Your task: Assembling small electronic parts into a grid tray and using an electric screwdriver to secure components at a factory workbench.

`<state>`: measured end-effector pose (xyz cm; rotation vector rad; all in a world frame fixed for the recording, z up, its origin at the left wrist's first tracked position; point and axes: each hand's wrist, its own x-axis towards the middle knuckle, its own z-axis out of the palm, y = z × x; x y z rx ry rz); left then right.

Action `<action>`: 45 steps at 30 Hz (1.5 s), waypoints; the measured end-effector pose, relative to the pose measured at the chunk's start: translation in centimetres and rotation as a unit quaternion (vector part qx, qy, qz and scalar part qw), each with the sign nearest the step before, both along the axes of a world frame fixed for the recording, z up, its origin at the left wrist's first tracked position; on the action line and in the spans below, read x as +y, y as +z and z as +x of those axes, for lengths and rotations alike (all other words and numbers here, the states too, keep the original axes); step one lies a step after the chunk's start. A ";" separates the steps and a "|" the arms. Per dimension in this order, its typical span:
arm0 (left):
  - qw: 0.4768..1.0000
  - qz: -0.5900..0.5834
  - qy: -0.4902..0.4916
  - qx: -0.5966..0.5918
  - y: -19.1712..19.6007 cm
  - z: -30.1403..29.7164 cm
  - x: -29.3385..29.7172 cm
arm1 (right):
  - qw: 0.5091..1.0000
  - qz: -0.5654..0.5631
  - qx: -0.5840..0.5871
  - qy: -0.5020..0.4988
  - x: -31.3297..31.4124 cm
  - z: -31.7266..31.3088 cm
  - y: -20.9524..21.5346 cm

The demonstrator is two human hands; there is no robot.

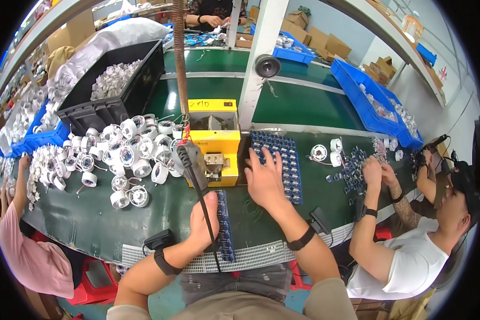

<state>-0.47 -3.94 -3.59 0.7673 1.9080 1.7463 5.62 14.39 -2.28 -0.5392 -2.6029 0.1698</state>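
At the table's (90, 224) left end I see a heap of white round housings (122, 154) in front of a black crate (117, 101). Near the front edge my left hand (202, 221) closes around a narrow strip of small blue parts (224, 226), which runs from the hand toward the ribbed front rim; a black cable (202, 202) crosses over that hand. Just behind stands a yellow machine (213, 141). To its right lies a dark panel of blue components (277, 160), reaching toward the table's middle; my right hand (264, 178) rests on it flat, fingers spread wide, holding nothing. Bare green surface lies between both hands and the front edge. Further right, another person's hands (376, 170) work over loose blue pieces.
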 end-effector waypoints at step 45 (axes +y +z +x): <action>0.997 0.006 0.009 0.082 1.8 1.9 -0.6 | 0.652 -0.716 0.238 0.071 -11.8 6.8 0.1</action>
